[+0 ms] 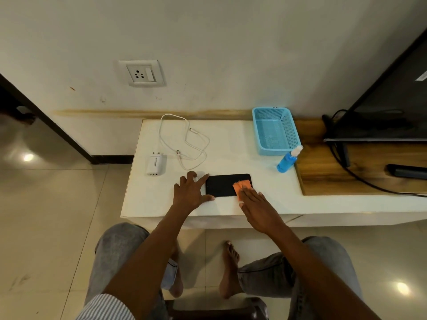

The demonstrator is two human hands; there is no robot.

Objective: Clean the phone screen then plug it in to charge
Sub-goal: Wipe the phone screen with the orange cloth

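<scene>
While our left hand point(190, 192) steadies the phone point(223, 185) with spread fingers at its left end, our right hand point(258, 205) lies flat, fingers straight and together, pressing an orange cloth point(241, 185) onto the right part of the screen. We see the phone as one thin black rectangle with rounded corners, dark and matte-looking, lying flat near the front edge of the white worktop point(231, 139). Behind it lie one white charger adapter point(156, 163), blocky and smooth, and one thin white cable point(184, 139) in loose loops, unplugged from it. To the right stand one blue perforated plastic basket point(275, 131) and one clear bottle point(287, 160) of blue liquid. One white wall socket point(141, 73) sits above.
</scene>
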